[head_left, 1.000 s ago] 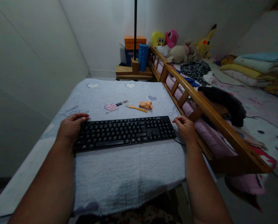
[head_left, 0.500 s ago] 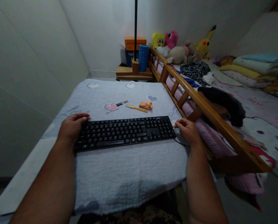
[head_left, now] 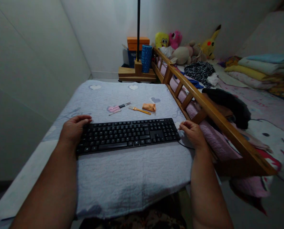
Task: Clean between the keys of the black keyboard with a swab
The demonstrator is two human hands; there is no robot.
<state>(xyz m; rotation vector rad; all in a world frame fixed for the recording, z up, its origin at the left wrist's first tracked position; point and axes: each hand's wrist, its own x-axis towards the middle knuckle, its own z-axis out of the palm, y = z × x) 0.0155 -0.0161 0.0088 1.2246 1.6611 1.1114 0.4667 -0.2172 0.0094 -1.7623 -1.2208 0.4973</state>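
Note:
A black keyboard (head_left: 130, 135) lies on the pale blue quilted cloth (head_left: 132, 181), its cable leaving at the right end. Beside its left end is my left hand (head_left: 74, 128), thumb and fingers pressed together; what they hold, if anything, is hidden. My right hand (head_left: 191, 131) is at the right end, fingertips pinched close to the keyboard's edge, and I cannot make out anything between them. Behind the keyboard lie a small yellow-handled brush (head_left: 142, 111), an orange-brown packet (head_left: 149, 107), and thin tools (head_left: 119, 108) with a pink piece.
A wooden bed rail (head_left: 199, 101) runs along the right side of the cloth. Beyond it is a bed with folded bedding (head_left: 263, 68), clothes and plush toys. At the back stand a dark pole (head_left: 138, 31), a blue roller (head_left: 146, 58) and an orange box (head_left: 138, 43).

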